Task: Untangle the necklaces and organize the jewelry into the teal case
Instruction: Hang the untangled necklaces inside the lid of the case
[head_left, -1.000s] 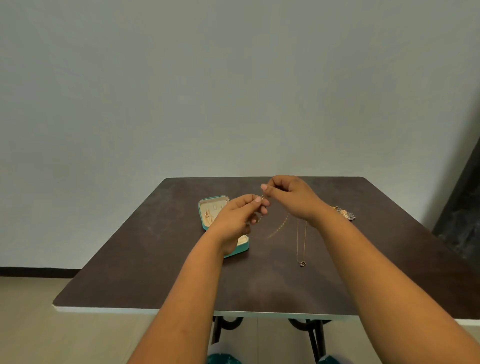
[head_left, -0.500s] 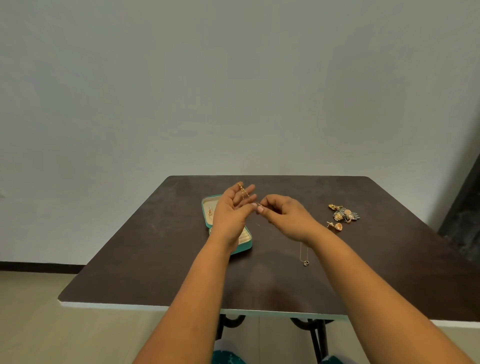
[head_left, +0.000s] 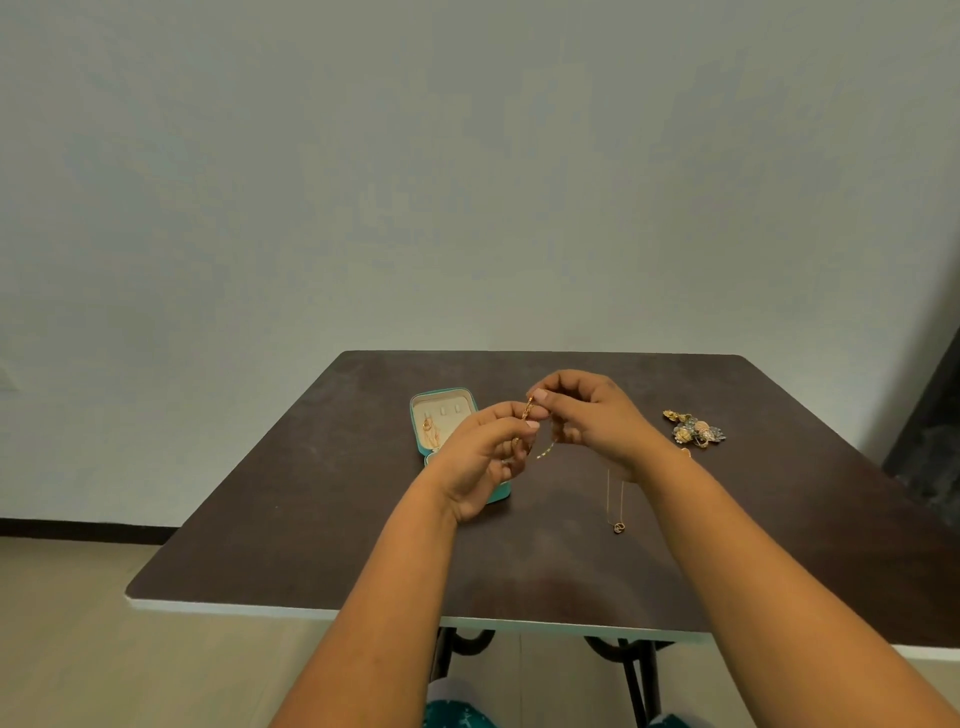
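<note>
Above the middle of the dark table, my left hand and my right hand both pinch a thin gold chain; its loose end dangles between them. The open teal case lies behind my left hand, with gold pieces in its cream lining; its near half is hidden by that hand. A second fine necklace with a small pendant lies on the table below my right wrist.
A heap of ornate gold and blue-grey jewelry sits at the right of the table. A wall stands right behind the table's far edge. The near edge is white, with dark metal legs beneath.
My left hand, which was held up with open fingers half a second ago, has curled and now pinches the chain. My right hand has risen slightly toward it.
</note>
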